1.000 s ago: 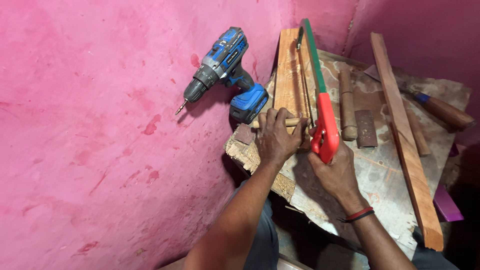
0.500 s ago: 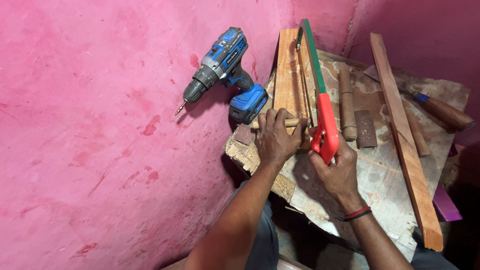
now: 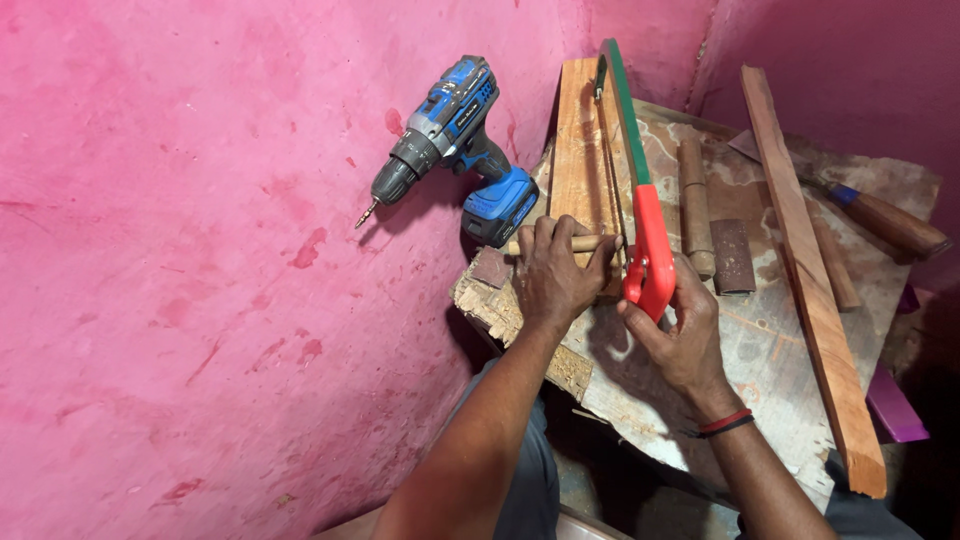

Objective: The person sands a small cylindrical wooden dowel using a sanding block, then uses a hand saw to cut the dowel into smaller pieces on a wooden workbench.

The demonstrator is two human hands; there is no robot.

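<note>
The red saw handle (image 3: pixel 650 272) is gripped by the right hand (image 3: pixel 678 330); since a second ago it has been drawn slightly back, mid-stroke. The thin dowel (image 3: pixel 572 243) is pinned on the worktop (image 3: pixel 770 340) by the closed left hand (image 3: pixel 552 278). Beyond, a blue drill (image 3: pixel 455 140) is leaned against the wall.

One head-worn camera looks steeply down, close over the worn workbench (image 3: pixel 760 370) (a single view), the pink wall (image 3: pixel 200 250) filling the left.

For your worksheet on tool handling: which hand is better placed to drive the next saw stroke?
Probably the right hand: it grips the red-handled green hacksaw, while the left hand pins the thin wooden dowel.
</note>
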